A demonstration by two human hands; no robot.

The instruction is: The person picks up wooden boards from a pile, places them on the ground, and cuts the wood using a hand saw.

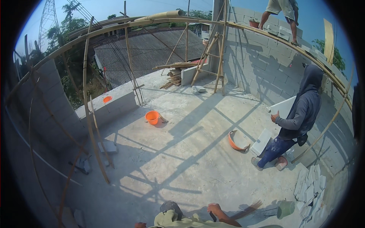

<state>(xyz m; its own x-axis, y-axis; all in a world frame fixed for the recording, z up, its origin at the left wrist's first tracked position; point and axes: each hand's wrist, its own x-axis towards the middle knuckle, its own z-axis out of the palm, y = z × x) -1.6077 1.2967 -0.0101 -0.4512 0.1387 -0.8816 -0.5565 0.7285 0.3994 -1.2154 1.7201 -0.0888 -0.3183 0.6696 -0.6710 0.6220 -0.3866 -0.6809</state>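
At the lower edge my right hand [215, 210] is raised with its fingers curled in. A small dark shape shows beneath it, and I cannot make out what it is. Of my left hand [140, 225] only a sliver shows at the lower edge, its fingers hidden. Light-coloured clothing [167, 218] lies between the two hands, with a dark rounded shape [171, 207] just beyond. Beside my right forearm a brown bristly thing like a broom head [248, 209] rests on the concrete floor. A green bucket [285, 209] lies tipped farther right.
A person in a hooded top [304, 102] holds a pale block [283, 105] by the right wall. Another stands above on bamboo scaffolding [224, 22]. An orange bucket [152, 117], a cut orange container [238, 141], block pieces [310, 186] and bamboo poles [86, 95] stand around.
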